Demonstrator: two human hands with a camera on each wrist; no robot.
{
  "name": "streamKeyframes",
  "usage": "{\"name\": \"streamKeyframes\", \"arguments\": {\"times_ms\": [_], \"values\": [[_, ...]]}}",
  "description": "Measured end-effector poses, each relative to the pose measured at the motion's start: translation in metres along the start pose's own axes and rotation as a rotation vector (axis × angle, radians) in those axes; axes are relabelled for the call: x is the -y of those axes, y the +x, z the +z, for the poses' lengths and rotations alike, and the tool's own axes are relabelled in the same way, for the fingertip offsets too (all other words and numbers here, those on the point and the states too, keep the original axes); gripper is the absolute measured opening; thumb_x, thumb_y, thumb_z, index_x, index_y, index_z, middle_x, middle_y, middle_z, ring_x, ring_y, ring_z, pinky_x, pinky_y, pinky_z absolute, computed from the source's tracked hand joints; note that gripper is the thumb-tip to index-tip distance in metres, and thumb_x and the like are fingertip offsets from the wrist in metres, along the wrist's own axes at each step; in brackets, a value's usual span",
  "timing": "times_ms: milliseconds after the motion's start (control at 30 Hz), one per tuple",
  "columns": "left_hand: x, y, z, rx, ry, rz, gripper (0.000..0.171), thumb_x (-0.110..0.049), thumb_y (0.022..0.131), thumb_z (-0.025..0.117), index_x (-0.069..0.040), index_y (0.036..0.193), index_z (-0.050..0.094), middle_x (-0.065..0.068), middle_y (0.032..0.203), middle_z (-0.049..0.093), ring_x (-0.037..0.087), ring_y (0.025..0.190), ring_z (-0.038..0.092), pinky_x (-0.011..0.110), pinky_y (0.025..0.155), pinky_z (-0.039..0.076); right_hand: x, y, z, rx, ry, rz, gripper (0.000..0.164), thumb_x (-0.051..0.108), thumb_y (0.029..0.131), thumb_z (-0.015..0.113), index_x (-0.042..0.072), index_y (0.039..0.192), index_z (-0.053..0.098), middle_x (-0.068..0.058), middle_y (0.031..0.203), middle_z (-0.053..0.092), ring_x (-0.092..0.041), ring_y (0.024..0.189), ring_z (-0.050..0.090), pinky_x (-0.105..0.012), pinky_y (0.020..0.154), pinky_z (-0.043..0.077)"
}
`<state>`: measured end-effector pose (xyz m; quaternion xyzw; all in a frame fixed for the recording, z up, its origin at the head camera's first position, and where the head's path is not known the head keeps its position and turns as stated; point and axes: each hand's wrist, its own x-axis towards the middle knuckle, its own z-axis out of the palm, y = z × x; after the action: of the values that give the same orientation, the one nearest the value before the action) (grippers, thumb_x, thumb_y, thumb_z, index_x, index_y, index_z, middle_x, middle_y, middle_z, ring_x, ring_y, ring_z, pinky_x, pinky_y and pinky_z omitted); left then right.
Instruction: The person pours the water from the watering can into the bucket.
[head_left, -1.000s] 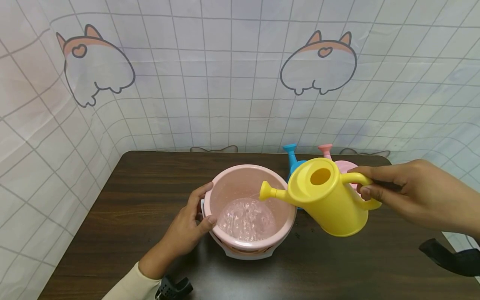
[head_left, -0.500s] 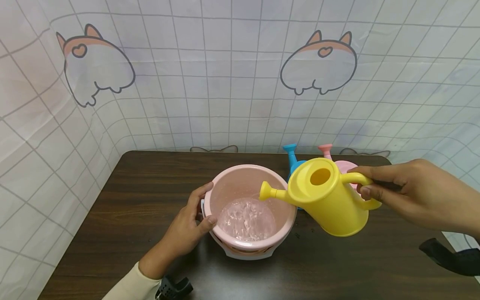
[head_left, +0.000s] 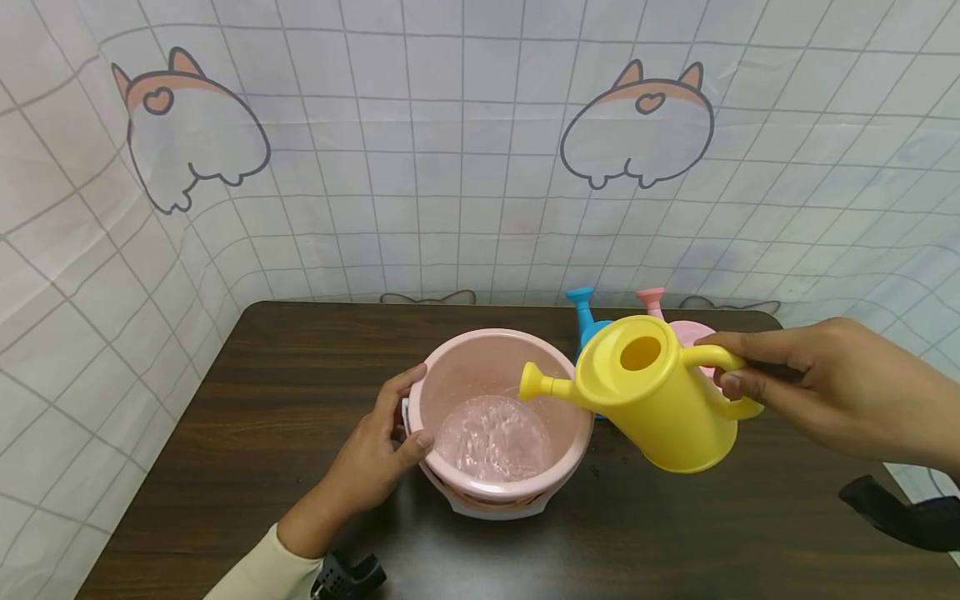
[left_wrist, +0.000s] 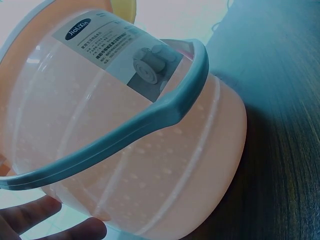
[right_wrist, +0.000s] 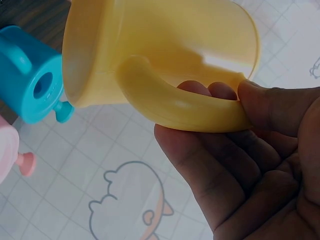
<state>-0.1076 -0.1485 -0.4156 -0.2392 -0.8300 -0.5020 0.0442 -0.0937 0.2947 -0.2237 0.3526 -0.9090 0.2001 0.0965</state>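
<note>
My left hand (head_left: pixel 378 446) holds the left rim of a pink plastic bucket (head_left: pixel 495 492), its thumb lying on the rim edge. In the left wrist view the bucket (left_wrist: pixel 165 175) shows a label, a carrying handle (left_wrist: pixel 135 132) folded against its side, and two fingertips near the wall. Rippling water (head_left: pixel 491 437) lies in the bottom. My right hand (head_left: pixel 832 387) grips the handle of a yellow watering can (head_left: pixel 675 408), tilted left with its spout over the bucket. In the right wrist view, fingers and thumb curl round the can's handle (right_wrist: pixel 185 107).
Behind the yellow can stand a blue watering can (head_left: pixel 583 312) and a pink watering can (head_left: pixel 692 332), both partly hidden. Small drops lie on the dark wooden table (head_left: pixel 315 358) right of the bucket. A white grid-patterned curtain (head_left: pixel 465 208) hangs around the table.
Ripples on the water in the bucket have shifted. Both hands, the bucket and the tilted watering can stay practically where they were.
</note>
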Motion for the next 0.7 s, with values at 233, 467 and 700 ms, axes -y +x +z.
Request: {"name": "streamKeyframes", "arguments": {"times_ms": [233,467,700], "values": [[0.0002,-0.0001,0.0002,-0.004,-0.004,0.004,0.073,-0.057,0.1,0.055,-0.03,0.16,0.024,0.013,0.127,0.061,0.017,0.099,0.067,0.037,0.081,0.055,0.0001,0.0005,-0.0005,0.001,-0.005,-0.018,0.039,-0.003,0.083,0.081,0.003,0.121,0.075,0.002,0.096,0.077,0.003,0.059,0.047,-0.013,0.046,0.034],[-0.0001,-0.0003,0.0005,-0.003,-0.015,0.014,0.072,-0.054,0.101,0.056,-0.028,0.16,0.024,0.013,0.126,0.062,0.015,0.095,0.067,0.036,0.08,0.055,-0.0003,0.0005,-0.001,0.009,-0.016,-0.02,0.038,-0.002,0.083,0.081,0.002,0.12,0.075,-0.001,0.096,0.077,0.003,0.062,0.051,-0.014,0.048,0.037],[-0.0005,-0.0004,0.0006,-0.004,-0.017,0.012,0.073,-0.056,0.101,0.055,-0.028,0.16,0.024,0.013,0.127,0.061,0.014,0.095,0.067,0.036,0.081,0.054,-0.0003,0.001,-0.001,0.008,-0.02,-0.029,0.039,-0.003,0.082,0.082,0.001,0.12,0.075,-0.002,0.096,0.077,0.003,0.064,0.054,-0.014,0.049,0.039]]}}
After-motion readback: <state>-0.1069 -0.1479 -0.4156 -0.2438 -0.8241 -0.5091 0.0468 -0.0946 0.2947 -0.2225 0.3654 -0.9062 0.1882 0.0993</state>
